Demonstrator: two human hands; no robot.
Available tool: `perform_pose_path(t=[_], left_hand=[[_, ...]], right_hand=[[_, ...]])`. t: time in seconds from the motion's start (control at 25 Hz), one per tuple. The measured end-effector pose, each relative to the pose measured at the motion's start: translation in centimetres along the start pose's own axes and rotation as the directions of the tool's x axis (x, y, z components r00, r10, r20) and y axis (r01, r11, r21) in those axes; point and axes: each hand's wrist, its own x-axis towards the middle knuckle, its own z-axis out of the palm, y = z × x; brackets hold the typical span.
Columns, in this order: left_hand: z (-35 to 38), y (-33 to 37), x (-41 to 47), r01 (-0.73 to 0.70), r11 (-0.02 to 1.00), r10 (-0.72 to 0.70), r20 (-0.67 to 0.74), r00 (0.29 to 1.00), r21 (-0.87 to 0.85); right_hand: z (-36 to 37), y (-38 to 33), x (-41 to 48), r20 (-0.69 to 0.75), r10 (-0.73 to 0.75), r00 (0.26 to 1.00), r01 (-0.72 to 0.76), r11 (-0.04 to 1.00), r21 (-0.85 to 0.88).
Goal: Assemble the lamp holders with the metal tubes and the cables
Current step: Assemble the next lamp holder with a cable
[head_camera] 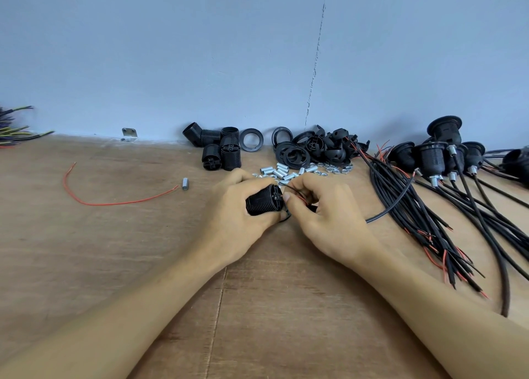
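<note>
Over the desk (114, 250) centre, left hand (234, 221) wrapped round a black lamp holder (262, 202), right hand (326, 218) apparently pinching a cable (395, 204) by its wires at the holder's end, metal tubes (282, 170) just beyond.

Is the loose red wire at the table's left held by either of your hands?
No, the red wire lies alone on the table, apart from the left hand and right hand.

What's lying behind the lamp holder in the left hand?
Loose metal tubes and nuts lie behind the lamp holder. The left hand and right hand hide the nearest ones.
</note>
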Motion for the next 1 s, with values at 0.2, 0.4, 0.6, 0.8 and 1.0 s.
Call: perform_pose_path(t=[0.2,0.4,0.6,0.8,1.0], left_hand=[[0.07,-0.27,0.42,0.117,0.986,-0.111,0.056,0.992,-0.115],[-0.20,-0.29,0.26,0.140,0.972,-0.122,0.105,0.987,-0.190],[-0.20,-0.29,0.24,0.121,0.977,-0.109,0.076,0.991,-0.176],[-0.09,-0.33,0.38,0.065,0.998,-0.066,-0.030,0.997,-0.024],[-0.15,-0.14,0.24,0.009,0.996,-0.004,-0.049,0.999,0.092]], right_hand=[[0.33,-0.01,-0.15,-0.103,0.022,0.994,-0.009,0.993,0.119],[0.13,-0.41,-0.31,-0.134,-0.049,0.990,0.075,0.977,0.200],[0.12,-0.65,-0.40,-0.068,-0.011,0.998,0.027,0.973,0.231],[0.06,-0.31,-0.15,-0.056,0.018,0.998,-0.007,0.981,0.194],[0.06,-0.32,-0.04,-0.069,-0.009,0.998,0.017,0.993,0.115]])
